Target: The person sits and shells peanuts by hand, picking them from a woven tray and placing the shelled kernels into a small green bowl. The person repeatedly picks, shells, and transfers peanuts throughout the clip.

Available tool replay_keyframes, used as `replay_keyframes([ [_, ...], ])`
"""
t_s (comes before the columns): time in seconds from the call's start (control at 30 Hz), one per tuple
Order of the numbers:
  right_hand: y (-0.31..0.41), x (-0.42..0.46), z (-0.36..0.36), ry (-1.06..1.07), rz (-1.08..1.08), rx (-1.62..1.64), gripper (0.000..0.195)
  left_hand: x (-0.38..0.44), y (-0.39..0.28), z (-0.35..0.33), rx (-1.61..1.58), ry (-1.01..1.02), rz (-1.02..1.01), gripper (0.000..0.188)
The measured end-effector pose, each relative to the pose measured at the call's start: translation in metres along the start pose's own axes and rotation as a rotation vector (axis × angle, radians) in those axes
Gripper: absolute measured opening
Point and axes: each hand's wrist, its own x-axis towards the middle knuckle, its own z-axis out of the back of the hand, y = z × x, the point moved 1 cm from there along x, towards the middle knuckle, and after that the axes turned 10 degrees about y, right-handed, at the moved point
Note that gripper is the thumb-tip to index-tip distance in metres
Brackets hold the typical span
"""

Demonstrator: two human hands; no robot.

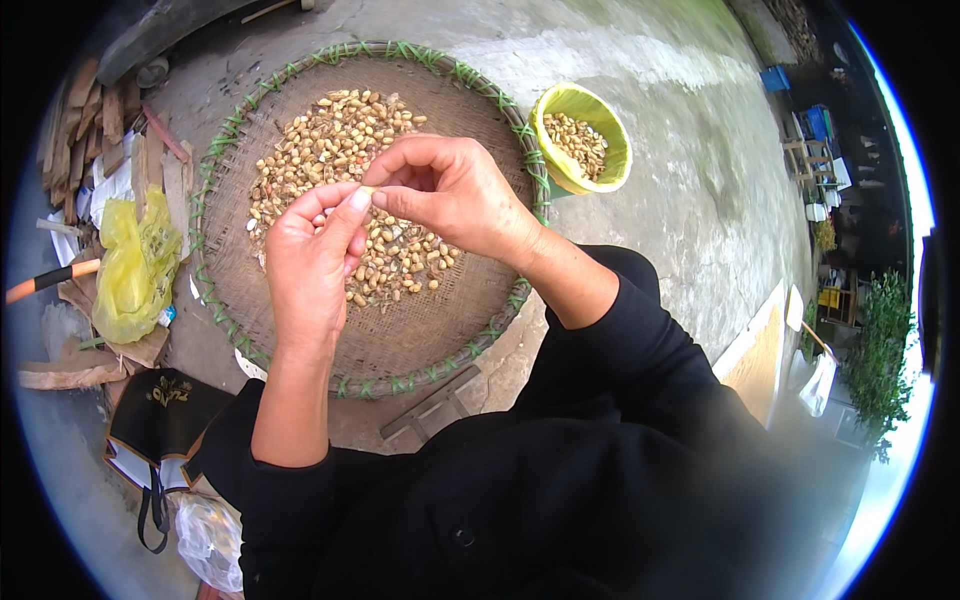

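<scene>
A heap of unshelled peanuts (337, 142), mixed with loose bits, lies on a large round woven bamboo tray (442, 315) whose rim is bound with green strips. Above the heap my two hands meet at the fingertips. My left hand (311, 247) pinches a small pale peanut (368, 190) between thumb and finger, and a few pinkish kernels show inside its curled fingers. On the other side of that peanut are the thumb and forefinger of my right hand (450, 191), also pinching it. The rest of the right hand's fingers are curled and partly hidden.
Beyond the tray's right rim stands a bucket lined with a yellow bag (619, 154), holding peanuts. To the left are stacked wood pieces (82, 135), a crumpled yellow plastic bag (131, 277), a black bag (165, 412) and a clear plastic bag (210, 544). A wooden frame (431, 405) lies near the tray.
</scene>
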Motion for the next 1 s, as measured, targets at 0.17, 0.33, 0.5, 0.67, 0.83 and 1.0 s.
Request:
replay_keyframes([
  [0.17,-0.007,0.003,-0.005,-0.017,0.04,0.101,0.015,0.001,0.001,0.006,-0.006,0.036,-0.016,0.016],
  [0.33,-0.004,0.004,-0.006,-0.024,-0.065,0.308,0.016,0.002,-0.003,0.004,0.076,0.018,-0.039,0.019],
  [0.5,-0.003,0.0,0.002,-0.067,-0.019,0.263,0.014,0.001,-0.006,-0.006,0.367,-0.061,-0.064,0.022],
  [0.67,-0.009,0.015,-0.006,-0.182,0.17,0.047,0.01,0.012,0.01,0.019,0.369,-0.047,-0.102,0.023],
  [0.83,-0.017,0.002,-0.006,-0.151,0.019,0.458,0.005,0.018,0.024,0.026,0.483,-0.056,-0.138,0.023],
  [1.0,-0.016,0.0,-0.009,-0.209,0.054,0.391,0.003,0.028,0.03,0.037,0.492,0.001,-0.19,0.021],
])
